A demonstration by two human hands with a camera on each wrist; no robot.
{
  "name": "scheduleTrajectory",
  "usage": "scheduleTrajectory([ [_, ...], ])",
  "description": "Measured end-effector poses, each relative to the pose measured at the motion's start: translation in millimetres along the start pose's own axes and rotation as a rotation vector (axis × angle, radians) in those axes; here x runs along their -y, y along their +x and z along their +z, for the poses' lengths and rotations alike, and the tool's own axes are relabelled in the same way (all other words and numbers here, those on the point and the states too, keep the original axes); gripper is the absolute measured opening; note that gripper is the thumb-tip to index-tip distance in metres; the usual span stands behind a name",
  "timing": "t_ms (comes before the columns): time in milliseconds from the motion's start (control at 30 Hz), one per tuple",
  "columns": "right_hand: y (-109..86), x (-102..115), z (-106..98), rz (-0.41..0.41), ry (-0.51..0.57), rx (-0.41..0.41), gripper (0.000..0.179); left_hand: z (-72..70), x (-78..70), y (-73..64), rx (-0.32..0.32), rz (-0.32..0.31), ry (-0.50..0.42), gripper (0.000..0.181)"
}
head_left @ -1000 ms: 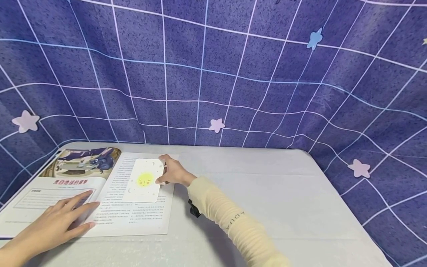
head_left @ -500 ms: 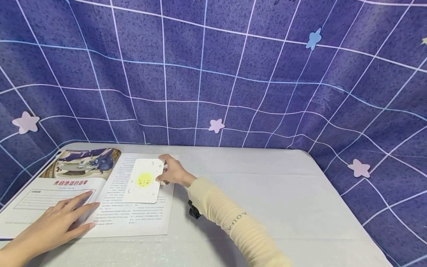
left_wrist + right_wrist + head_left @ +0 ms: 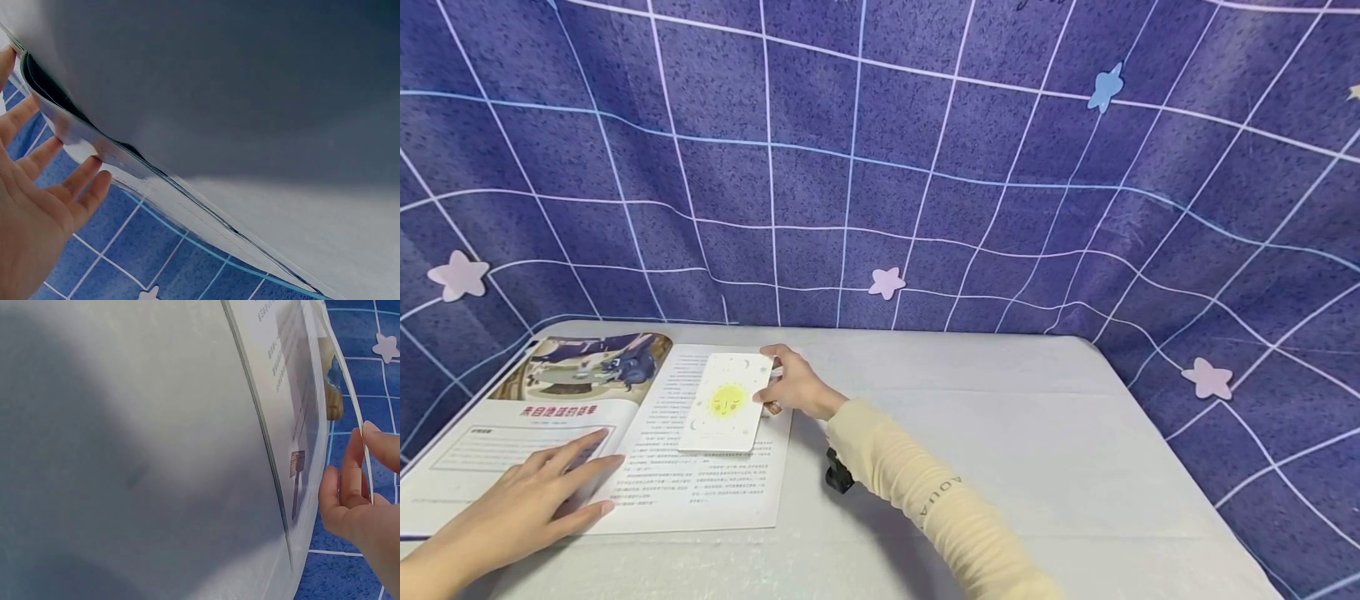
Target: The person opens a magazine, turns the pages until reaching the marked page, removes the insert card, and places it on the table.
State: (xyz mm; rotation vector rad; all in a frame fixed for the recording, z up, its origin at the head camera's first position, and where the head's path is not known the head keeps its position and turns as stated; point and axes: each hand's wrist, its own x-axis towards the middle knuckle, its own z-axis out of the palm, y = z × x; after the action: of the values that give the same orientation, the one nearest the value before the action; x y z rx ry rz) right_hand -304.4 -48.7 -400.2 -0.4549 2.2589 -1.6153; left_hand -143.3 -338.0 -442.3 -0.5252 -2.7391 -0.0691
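An open magazine [image 3: 730, 510] lies on the left part of the table, a picture at the top of its left page and printed text on the right one. My left hand [image 3: 535, 496] rests across its lower left page with the fingers spread. By its right edge, my right hand [image 3: 801, 387] pinches a white card [image 3: 721, 429] printed with a smiling yellow sun, moons and stars. In the right wrist view the card [image 3: 354, 394] shows nearly edge-on between thumb and fingers, raised off the page. Part of the right page's text is hidden behind it.
A pale grey cloth covers the table [image 3: 1015, 450], which stretches to the right of the magazine. Behind it hangs a blue curtain [image 3: 820, 192] with a line grid and stars. A black strap piece [image 3: 838, 473] sits under the right sleeve [image 3: 925, 500].
My right hand and the card have shifted slightly to the right and up, and the card's lower edge has risen a little. My left hand and the magazine have stayed put.
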Motion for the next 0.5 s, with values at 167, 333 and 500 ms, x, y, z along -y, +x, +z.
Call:
scheduleTrajectory([
  [167,-1.3,0.8,-2.1,-0.026,0.029,-0.002,0.074,0.7,0.6,-0.1,0.012,-0.004,0.009,0.057],
  [333,-4.2,0.8,-6.0,-0.039,0.048,0.019,0.076,0.8,1.2,-0.4,0.004,0.001,0.005,0.057],
  [500,-9.1,-0.9,-10.7,-0.031,0.105,0.067,0.077,1.3,1.4,-0.6,0.003,0.001,0.004,0.056],
])
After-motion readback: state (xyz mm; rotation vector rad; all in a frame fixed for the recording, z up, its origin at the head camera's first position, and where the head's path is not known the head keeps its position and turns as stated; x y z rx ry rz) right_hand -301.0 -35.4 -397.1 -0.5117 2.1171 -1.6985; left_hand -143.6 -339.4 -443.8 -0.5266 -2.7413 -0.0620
